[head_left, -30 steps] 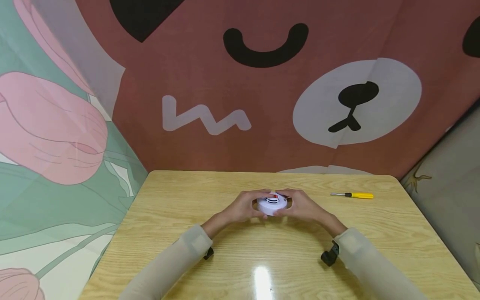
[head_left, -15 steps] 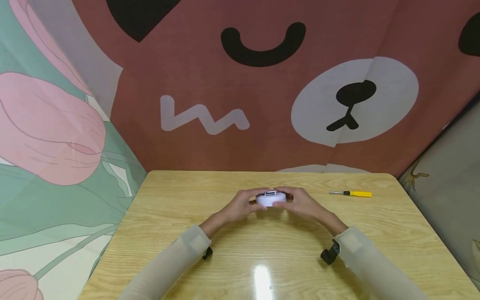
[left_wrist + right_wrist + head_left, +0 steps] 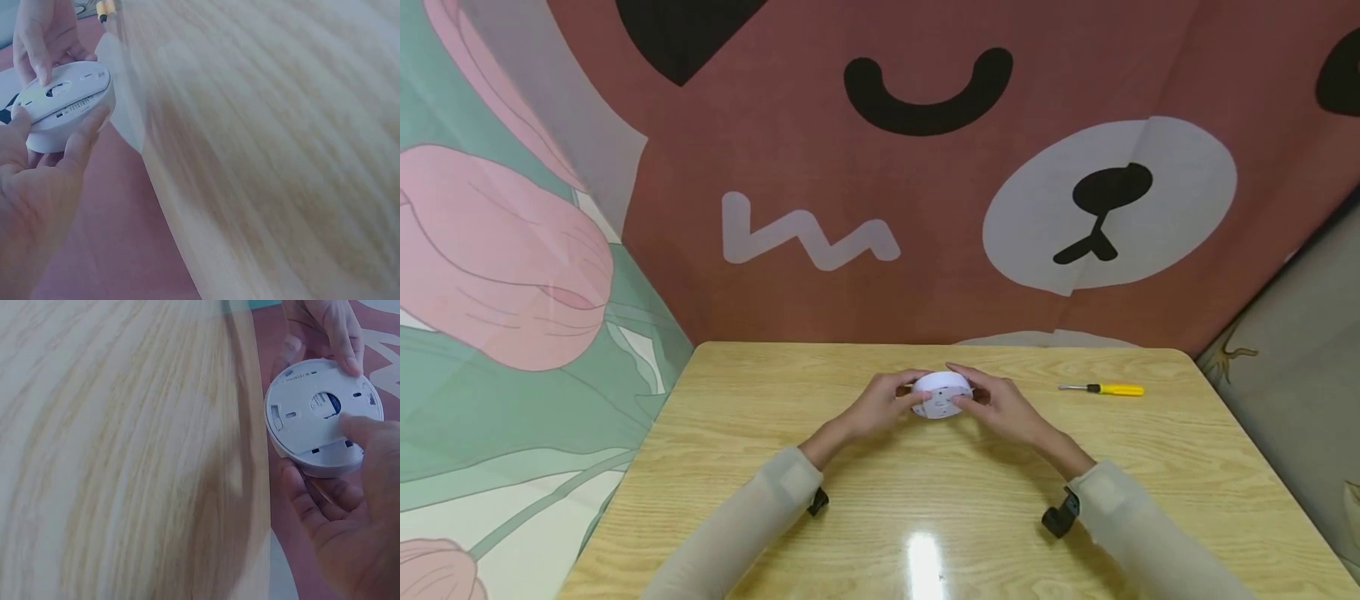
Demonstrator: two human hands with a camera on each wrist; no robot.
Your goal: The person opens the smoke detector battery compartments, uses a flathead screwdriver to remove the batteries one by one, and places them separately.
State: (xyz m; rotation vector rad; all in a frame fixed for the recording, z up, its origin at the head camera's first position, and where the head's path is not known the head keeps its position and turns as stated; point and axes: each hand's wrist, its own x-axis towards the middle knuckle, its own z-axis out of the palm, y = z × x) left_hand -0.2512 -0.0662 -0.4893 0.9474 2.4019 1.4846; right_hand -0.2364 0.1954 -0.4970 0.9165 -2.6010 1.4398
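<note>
1. Above the middle of the wooden table (image 3: 775,433), between our two hands, we hold a round white smoke detector (image 3: 942,395). It is lifted from the surface and tilted, and its flat back plate faces us.
2. On this back plate the right wrist view shows a round opening with something blue inside, small slots, and a line of small print near the rim.
3. Our left hand (image 3: 880,407) grips the left edge of the detector: the fingers curl around the rim, and the thumb lies on the flat back.
4. Our right hand (image 3: 1000,405) grips the right edge in the same way, with the fingers under the body and the thumb pressed on the back plate, near the round opening.
5. A small screwdriver (image 3: 1103,388) with a yellow handle lies on the table to the right, well apart from our hands, near the far edge.
6. The table has a light wood grain, and a lamp is reflected on its near part.
7. Behind the table hangs a brown-red cloth (image 3: 820,150) with a cartoon bear face. At the left there is a green cloth with pink flowers (image 3: 505,250).
</note>
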